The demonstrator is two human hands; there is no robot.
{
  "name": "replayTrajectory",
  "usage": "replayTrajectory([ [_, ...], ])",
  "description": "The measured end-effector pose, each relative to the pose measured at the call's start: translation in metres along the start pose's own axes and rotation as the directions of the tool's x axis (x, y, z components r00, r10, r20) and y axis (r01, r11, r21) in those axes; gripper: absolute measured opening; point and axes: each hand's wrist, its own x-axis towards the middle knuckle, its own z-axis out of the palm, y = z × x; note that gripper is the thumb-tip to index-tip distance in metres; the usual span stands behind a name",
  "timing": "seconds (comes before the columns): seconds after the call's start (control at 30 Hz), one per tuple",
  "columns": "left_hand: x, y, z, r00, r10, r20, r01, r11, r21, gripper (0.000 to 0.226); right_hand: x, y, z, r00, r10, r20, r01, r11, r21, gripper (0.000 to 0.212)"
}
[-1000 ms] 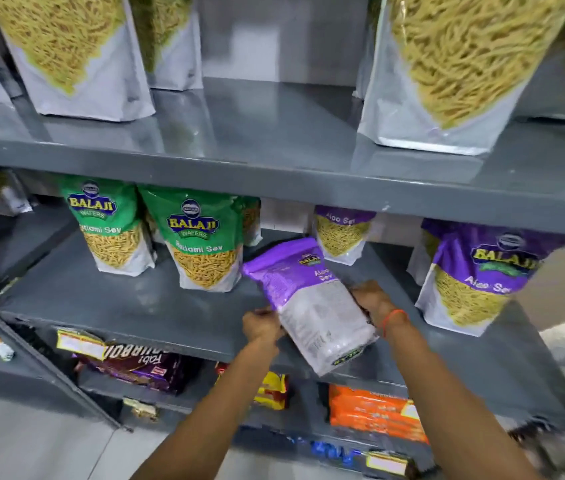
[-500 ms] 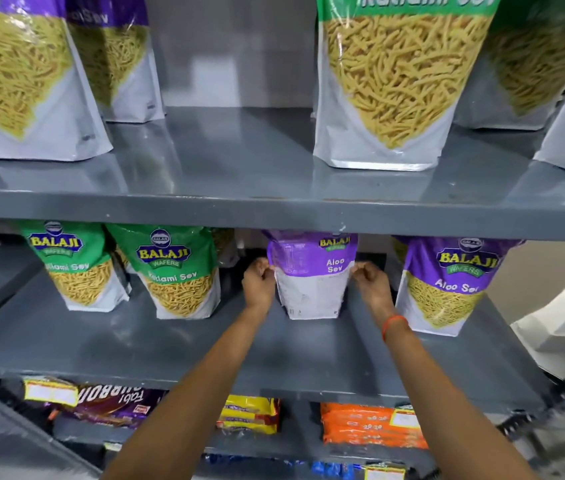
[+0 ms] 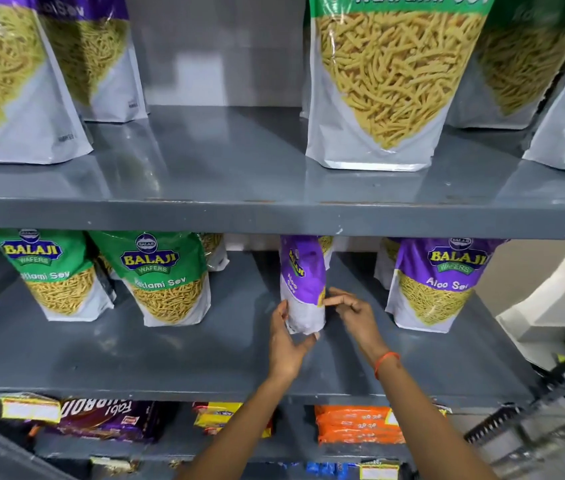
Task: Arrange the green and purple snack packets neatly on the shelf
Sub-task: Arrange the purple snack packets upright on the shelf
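A purple Aloo Sev packet point(image 3: 303, 271) stands upright on the grey middle shelf point(image 3: 135, 358), turned almost edge-on to me. My left hand point(image 3: 286, 344) cups its lower left side, thumb by the base. My right hand point(image 3: 354, 317) pinches its right edge with the fingertips. Another purple packet point(image 3: 440, 282) stands to the right, facing front. Two green Ratlami Sev packets point(image 3: 54, 271) point(image 3: 166, 275) stand to the left. More packets sit partly hidden behind these rows.
The upper shelf point(image 3: 239, 168) holds large packets, a green one point(image 3: 392, 81) to the right and a purple one point(image 3: 4, 81) to the left. Below are orange packs point(image 3: 354, 427), yellow packs point(image 3: 218, 415) and dark biscuit packs point(image 3: 108, 417). Bare shelf lies between the green pair and the held packet.
The purple packet went from lying tilted at the shelf's front edge to standing further back, then turned from facing me to nearly edge-on. Both hands slid down its sides.
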Motion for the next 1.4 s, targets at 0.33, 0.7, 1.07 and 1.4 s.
replayTrajectory([
  [0.33, 0.049, 0.005, -0.031, 0.994, -0.073, -0.08, 0.082, 0.991, 0.109, 0.068, -0.017, -0.01, 0.018, 0.993, 0.0, -0.121, -0.005, 0.999, -0.039, 0.03],
  [0.7, 0.077, 0.01, -0.065, 0.954, -0.042, 0.296, 0.061, 0.997, -0.053, 0.054, 0.0, 0.007, 0.032, 0.991, 0.108, -0.075, -0.114, 0.991, -0.071, 0.077],
  [1.07, -0.008, 0.047, 0.031, 0.853, 0.516, 0.077, -0.495, 0.753, 0.434, 0.072, -0.038, -0.032, -0.015, 0.725, -0.588, -0.359, 0.373, 0.773, -0.513, 0.047],
  [1.4, 0.041, 0.016, 0.164, 0.936, -0.051, 0.348, -0.041, 0.967, 0.253, 0.092, -0.018, 0.05, -0.174, 0.938, -0.028, -0.344, -0.008, 0.995, -0.103, 0.098],
])
